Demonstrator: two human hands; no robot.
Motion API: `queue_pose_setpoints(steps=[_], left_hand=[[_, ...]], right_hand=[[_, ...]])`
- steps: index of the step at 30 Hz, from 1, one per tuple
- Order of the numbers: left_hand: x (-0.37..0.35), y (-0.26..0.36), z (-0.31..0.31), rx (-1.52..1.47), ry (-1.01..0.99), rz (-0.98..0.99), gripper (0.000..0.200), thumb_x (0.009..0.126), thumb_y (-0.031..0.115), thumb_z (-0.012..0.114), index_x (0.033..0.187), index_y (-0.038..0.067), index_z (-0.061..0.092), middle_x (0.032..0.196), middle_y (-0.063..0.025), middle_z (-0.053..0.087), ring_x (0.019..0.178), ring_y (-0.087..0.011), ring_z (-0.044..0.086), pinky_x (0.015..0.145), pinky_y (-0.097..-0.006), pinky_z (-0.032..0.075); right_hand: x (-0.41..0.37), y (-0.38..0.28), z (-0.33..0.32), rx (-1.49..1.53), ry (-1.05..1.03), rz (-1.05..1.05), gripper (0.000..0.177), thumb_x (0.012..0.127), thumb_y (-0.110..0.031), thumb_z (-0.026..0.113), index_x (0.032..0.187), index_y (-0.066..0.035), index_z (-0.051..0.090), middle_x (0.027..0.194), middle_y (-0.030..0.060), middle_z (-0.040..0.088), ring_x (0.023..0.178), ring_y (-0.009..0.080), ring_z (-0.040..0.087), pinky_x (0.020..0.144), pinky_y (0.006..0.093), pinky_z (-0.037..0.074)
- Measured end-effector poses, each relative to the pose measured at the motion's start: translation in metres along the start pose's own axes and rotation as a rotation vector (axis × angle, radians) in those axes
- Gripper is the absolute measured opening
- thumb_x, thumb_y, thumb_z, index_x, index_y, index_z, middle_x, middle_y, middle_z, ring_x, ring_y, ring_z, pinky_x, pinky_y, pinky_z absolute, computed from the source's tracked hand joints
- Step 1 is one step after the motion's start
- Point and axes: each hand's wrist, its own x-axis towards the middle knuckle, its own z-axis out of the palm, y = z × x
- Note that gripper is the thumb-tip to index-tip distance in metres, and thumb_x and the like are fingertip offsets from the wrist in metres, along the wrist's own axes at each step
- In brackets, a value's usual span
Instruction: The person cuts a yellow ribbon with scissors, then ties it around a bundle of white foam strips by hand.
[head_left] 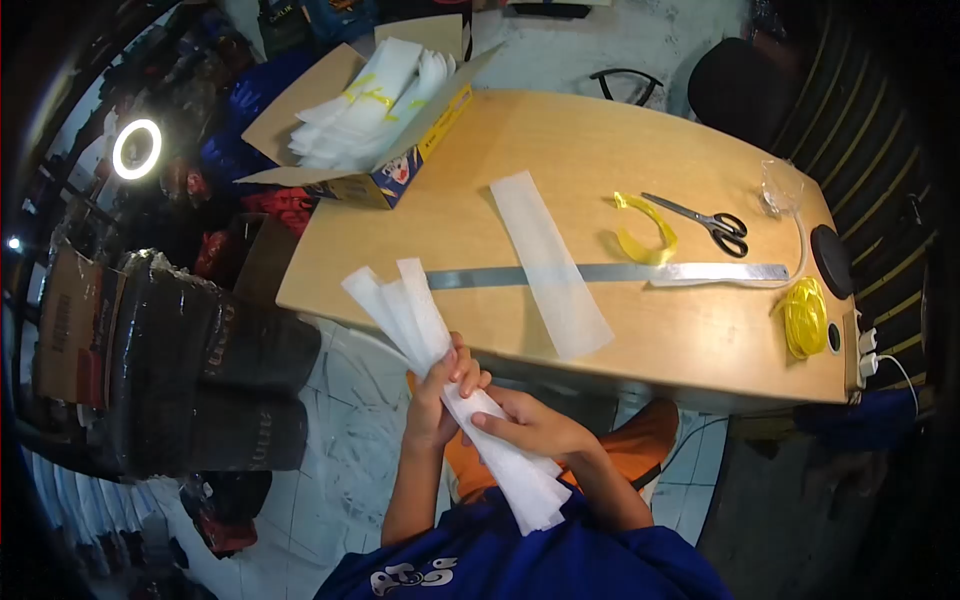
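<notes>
Both my hands hold a bundle of white foam strips [463,378] above my lap, in front of the table's near edge. My left hand [440,390] wraps round the middle of the bundle, and its upper ends fan apart over the table. Just below it, my right hand [530,425] grips the same bundle with the thumb lying across the top. The lower ends hang toward my blue shirt. A single white foam strip [550,262] lies on the table across a steel ruler [470,278].
On the wooden table [420,230] are scissors [715,222], a cut piece of yellow ribbon [655,240] and a yellow ribbon bundle [803,318]. A cardboard box [390,185] at the back left holds tied foam strips [370,105]. A power strip [855,350] sits at the right edge.
</notes>
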Motion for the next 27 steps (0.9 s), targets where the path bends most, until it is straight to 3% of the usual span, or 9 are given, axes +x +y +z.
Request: queue_pose_setpoints(steps=[2, 7, 9, 10, 12, 15, 19, 24, 27], left_hand=[[0.005, 0.007, 0.012, -0.079, 0.000, -0.027, 0.015, 0.092, 0.021, 0.051, 0.099, 0.009, 0.044, 0.064, 0.0037, 0.036, 0.055, -0.0069, 0.038, 0.063, -0.0254, 0.036], [0.010, 0.005, 0.007, -0.199, -0.082, -0.062, 0.015, 0.093, 0.025, 0.053, 0.093, 0.011, 0.046, 0.061, 0.0038, 0.035, 0.053, -0.0068, 0.038, 0.062, -0.0256, 0.036], [0.011, 0.004, 0.004, -0.162, -0.048, -0.076, 0.017, 0.093, 0.027, 0.054, 0.091, 0.012, 0.046, 0.060, 0.0040, 0.035, 0.053, -0.0070, 0.038, 0.062, -0.0257, 0.036], [0.011, 0.004, 0.003, -0.085, 0.008, -0.057, 0.019, 0.093, 0.029, 0.055, 0.090, 0.012, 0.046, 0.062, 0.0039, 0.035, 0.054, -0.0072, 0.038, 0.062, -0.0260, 0.037], [0.013, 0.005, 0.005, -0.006, 0.062, -0.035, 0.022, 0.093, 0.031, 0.055, 0.089, 0.013, 0.045, 0.063, 0.0038, 0.036, 0.054, -0.0074, 0.038, 0.061, -0.0262, 0.037], [0.011, 0.008, 0.016, 0.095, 0.165, 0.065, 0.023, 0.092, 0.032, 0.057, 0.090, 0.013, 0.045, 0.067, 0.0027, 0.038, 0.057, -0.0086, 0.039, 0.062, -0.0279, 0.039], [0.010, 0.009, 0.022, 0.158, 0.215, 0.125, 0.023, 0.091, 0.030, 0.059, 0.092, 0.012, 0.045, 0.072, 0.0003, 0.040, 0.062, -0.0110, 0.043, 0.064, -0.0309, 0.042], [0.009, 0.007, 0.020, 0.119, 0.207, 0.130, 0.022, 0.091, 0.029, 0.059, 0.092, 0.012, 0.045, 0.074, -0.0008, 0.042, 0.064, -0.0121, 0.045, 0.065, -0.0317, 0.044], [0.009, 0.008, 0.018, 0.114, 0.211, 0.104, 0.023, 0.090, 0.030, 0.060, 0.093, 0.012, 0.045, 0.074, -0.0012, 0.043, 0.064, -0.0122, 0.046, 0.065, -0.0317, 0.045]], right_hand=[[0.001, 0.001, 0.002, 0.003, 0.018, -0.006, 0.037, 0.094, -0.027, 0.055, 0.109, 0.007, 0.050, 0.088, 0.0075, 0.057, 0.081, 0.0091, 0.050, 0.069, 0.0247, 0.044], [0.001, 0.003, 0.001, -0.132, 0.062, -0.111, 0.042, 0.092, -0.030, 0.058, 0.107, 0.008, 0.049, 0.088, 0.0111, 0.058, 0.079, 0.0130, 0.053, 0.069, 0.0275, 0.045], [-0.004, -0.008, 0.002, -0.389, 0.153, 0.019, 0.052, 0.087, -0.035, 0.063, 0.107, 0.010, 0.048, 0.090, 0.0195, 0.060, 0.077, 0.0231, 0.060, 0.069, 0.0319, 0.048], [-0.007, -0.012, 0.005, -0.390, 0.153, 0.017, 0.052, 0.087, -0.035, 0.063, 0.107, 0.010, 0.048, 0.090, 0.0195, 0.060, 0.077, 0.0231, 0.060, 0.069, 0.0319, 0.048], [-0.015, -0.015, 0.015, -0.633, 0.325, -0.089, 0.062, 0.082, -0.040, 0.067, 0.110, 0.011, 0.045, 0.091, 0.0274, 0.060, 0.079, 0.0348, 0.063, 0.068, 0.0380, 0.050], [-0.017, -0.018, 0.028, -0.948, 0.485, -0.217, 0.065, 0.079, -0.038, 0.069, 0.111, 0.011, 0.042, 0.089, 0.0288, 0.059, 0.082, 0.0405, 0.062, 0.070, 0.0440, 0.050], [-0.014, -0.015, 0.032, -0.975, 0.528, -0.128, 0.059, 0.079, -0.033, 0.070, 0.114, 0.008, 0.044, 0.091, 0.0304, 0.059, 0.083, 0.0440, 0.061, 0.070, 0.0462, 0.050], [-0.013, -0.011, 0.027, -0.816, 0.402, -0.017, 0.041, 0.083, -0.025, 0.066, 0.103, 0.005, 0.046, 0.073, 0.0276, 0.060, 0.070, 0.0446, 0.061, 0.060, 0.0466, 0.049], [-0.016, -0.014, 0.027, -0.757, 0.355, -0.038, 0.037, 0.086, -0.023, 0.062, 0.098, 0.006, 0.043, 0.073, 0.0320, 0.058, 0.067, 0.0452, 0.060, 0.059, 0.0481, 0.049]])
